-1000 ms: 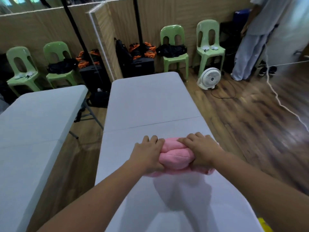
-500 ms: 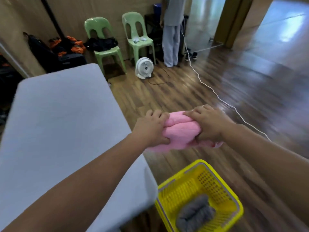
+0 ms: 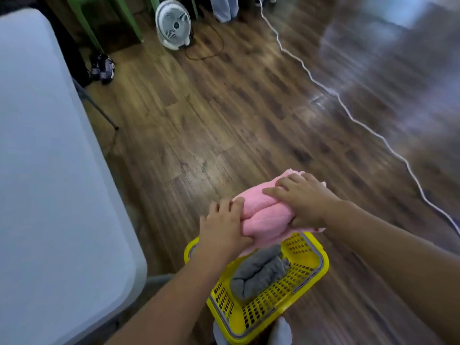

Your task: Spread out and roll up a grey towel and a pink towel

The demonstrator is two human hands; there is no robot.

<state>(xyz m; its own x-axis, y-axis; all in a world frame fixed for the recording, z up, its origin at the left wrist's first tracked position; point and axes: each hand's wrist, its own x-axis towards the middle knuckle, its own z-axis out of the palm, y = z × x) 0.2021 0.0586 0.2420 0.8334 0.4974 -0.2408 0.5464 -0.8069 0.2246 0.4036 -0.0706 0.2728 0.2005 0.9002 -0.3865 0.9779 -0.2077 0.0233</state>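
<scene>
Pink towel point(image 3: 266, 215) — plain; grey towel point(image 3: 258, 272) — plain; basket point(image 3: 321, 257) yellow, perforated grid; table point(image 3: 44, 170) white; floor point(image 3: 224, 115) brown woodgrain.

No text, label, brand, number or sign can be read anywhere in view. The round white floor fan point(image 3: 173, 24) has a dark hub at its centre, but any mark there is too small and blurred to make out, and the perforated yellow plastic basket point(image 3: 270, 302) shows no lettering.
</scene>
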